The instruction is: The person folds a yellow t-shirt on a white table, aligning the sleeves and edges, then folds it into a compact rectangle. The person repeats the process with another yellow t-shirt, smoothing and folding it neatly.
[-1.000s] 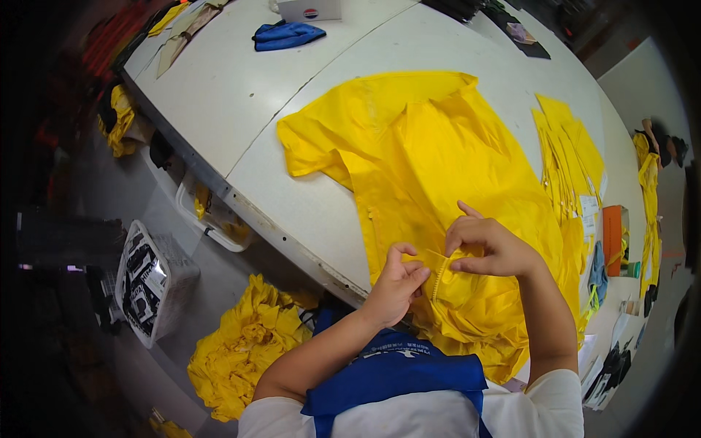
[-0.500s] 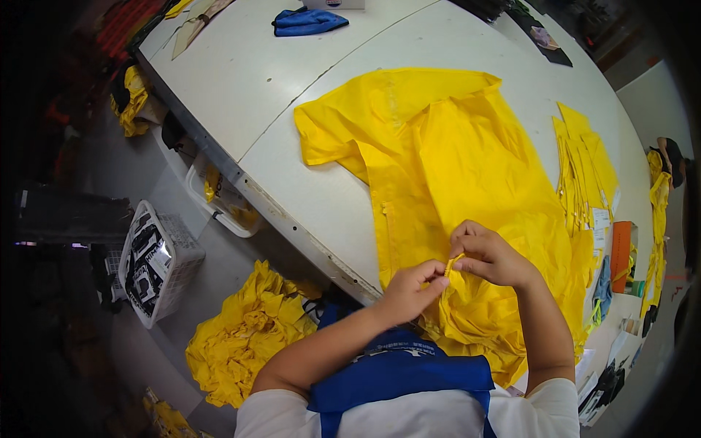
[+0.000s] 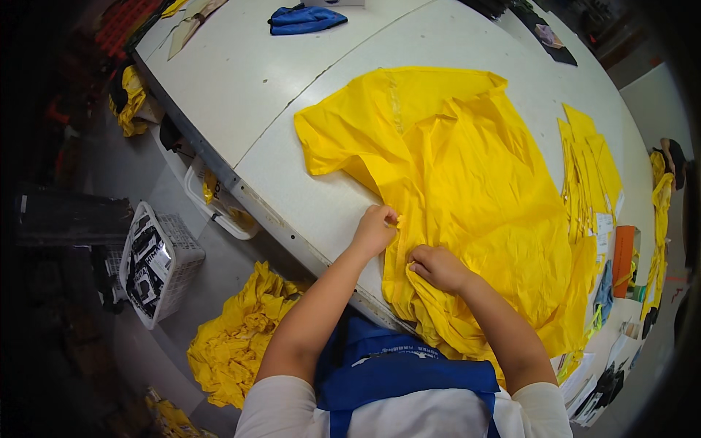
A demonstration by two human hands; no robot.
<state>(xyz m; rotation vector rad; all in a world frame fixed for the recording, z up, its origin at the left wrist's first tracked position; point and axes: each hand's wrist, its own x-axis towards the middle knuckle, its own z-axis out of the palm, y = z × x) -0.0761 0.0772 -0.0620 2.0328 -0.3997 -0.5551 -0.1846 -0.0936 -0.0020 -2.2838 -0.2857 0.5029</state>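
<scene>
A thin yellow garment point(image 3: 482, 197) lies spread and rumpled on the white table in front of me, one sleeve-like part reaching toward the upper left. My left hand point(image 3: 375, 231) is closed in a pinch at the garment's left edge, beside a narrow strip along it. To the right and a bit nearer, my right hand point(image 3: 438, 268) has its fingers curled on gathered fabric of the same garment. Folds hide the cloth between the fingers of both hands.
Flat yellow fabric pieces point(image 3: 586, 171) and an orange box point(image 3: 623, 257) lie on the table's right side. A blue pouch point(image 3: 307, 21) sits at the far side. Left of the table edge are a heap of yellow cloth point(image 3: 241, 339) and a white basket point(image 3: 191, 248) of black packages.
Both hands have come apart from their shared pinch. My left hand moved up and left to the garment's edge; my right moved left and slightly down. The fabric shifted beneath them.
</scene>
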